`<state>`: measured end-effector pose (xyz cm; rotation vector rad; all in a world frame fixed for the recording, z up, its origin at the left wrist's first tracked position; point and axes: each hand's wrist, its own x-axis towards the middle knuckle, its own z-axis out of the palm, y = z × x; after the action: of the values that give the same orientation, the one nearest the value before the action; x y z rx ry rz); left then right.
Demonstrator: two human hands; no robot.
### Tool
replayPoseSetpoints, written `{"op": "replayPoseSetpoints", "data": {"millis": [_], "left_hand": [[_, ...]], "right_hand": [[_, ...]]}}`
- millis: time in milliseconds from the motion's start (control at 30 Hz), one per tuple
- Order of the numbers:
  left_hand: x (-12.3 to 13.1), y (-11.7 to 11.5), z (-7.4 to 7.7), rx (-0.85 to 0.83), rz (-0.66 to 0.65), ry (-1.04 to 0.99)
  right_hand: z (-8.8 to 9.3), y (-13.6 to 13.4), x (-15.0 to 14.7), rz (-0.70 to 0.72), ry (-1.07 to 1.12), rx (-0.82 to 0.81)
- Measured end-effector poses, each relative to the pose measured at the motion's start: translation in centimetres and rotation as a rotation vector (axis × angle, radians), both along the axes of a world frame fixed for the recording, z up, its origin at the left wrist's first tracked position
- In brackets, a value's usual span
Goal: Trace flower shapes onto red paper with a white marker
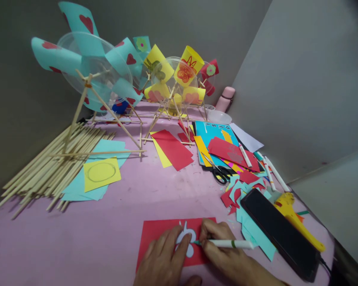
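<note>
A red sheet of paper [150, 230] lies near the table's front edge. On it rests a small white butterfly-like cutout [190, 251], partly covered by fingers. My left hand [164, 254] lies flat over the sheet, its fingers stretched out and pressing the cutout down. My right hand [222, 250] is closed around a white felt-tip pen [234, 244]. The pen's green tip touches the paper at the cutout's right edge.
On the right are a phone [280, 234], a yellow glue gun [298, 222], scissors [220, 172] and paper scraps [235, 190]. Wooden sticks [38, 174] and yellow paper [101, 174] lie left. Paper-bladed wheels on stick stands [89, 79] rise behind.
</note>
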<state>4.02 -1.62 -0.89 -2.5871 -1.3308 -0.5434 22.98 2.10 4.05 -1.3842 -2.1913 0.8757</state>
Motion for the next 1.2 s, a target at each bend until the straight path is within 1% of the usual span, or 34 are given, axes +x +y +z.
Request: {"op": "replayPoseSetpoints", "data": {"millis": [267, 433, 533, 633, 767, 967, 1067, 1200], "left_hand": [[-0.1, 0.0, -0.1, 0.013, -0.013, 0.008], [-0.1, 0.1, -0.2, 0.032, 0.000, 0.011], [0.0, 0.1, -0.1, 0.038, -0.005, 0.014], [0.0, 0.1, -0.2, 0.039, -0.003, 0.017], [-0.1, 0.1, -0.3, 0.032, 0.002, 0.007], [-0.2, 0.1, -0.5, 0.032, -0.004, -0.002], [-0.2, 0.1, -0.6, 0.042, 0.000, 0.007], [-0.1, 0.0, -0.6, 0.052, 0.005, 0.003]], "right_hand": [[0.0, -0.1, 0.2, -0.037, -0.006, -0.046], [-0.9, -0.1, 0.5, -0.033, -0.026, 0.009], [-0.9, 0.0, 0.4, -0.046, -0.016, 0.036], [-0.7, 0.1, 0.3, -0.100, 0.014, -0.015], [-0.7, 0.1, 0.2, -0.100, 0.051, -0.021], [-0.7, 0.2, 0.2, -0.127, 0.046, -0.074], [-0.4, 0.2, 0.2, -0.099, 0.079, -0.117], [0.2, 0.1, 0.0, 0.017, 0.135, -0.170]]}}
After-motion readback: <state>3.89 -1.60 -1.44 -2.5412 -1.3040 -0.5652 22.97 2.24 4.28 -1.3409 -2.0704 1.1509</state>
